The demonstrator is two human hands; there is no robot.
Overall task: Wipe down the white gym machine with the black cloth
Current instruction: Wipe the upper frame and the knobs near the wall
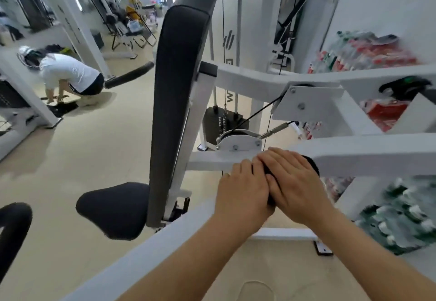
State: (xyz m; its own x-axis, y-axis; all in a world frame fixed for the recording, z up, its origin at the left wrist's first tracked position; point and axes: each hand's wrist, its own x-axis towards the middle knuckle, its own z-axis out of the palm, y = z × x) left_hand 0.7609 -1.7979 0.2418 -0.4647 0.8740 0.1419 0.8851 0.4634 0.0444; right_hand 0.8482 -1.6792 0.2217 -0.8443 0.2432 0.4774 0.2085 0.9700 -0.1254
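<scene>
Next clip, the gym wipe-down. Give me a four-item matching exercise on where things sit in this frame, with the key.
Things:
1. black cloth
2. seat pad
3. weight stack
4. crouching person

Places:
A. on the floor at far left, among other machines
B. beyond the upright back pad, low near the floor
C. pressed under the right hand on a white machine bar
D. low, at the foot of the back pad, on its left side in the picture

Pairs: 1-C, 2-D, 3-B, 4-A
</scene>
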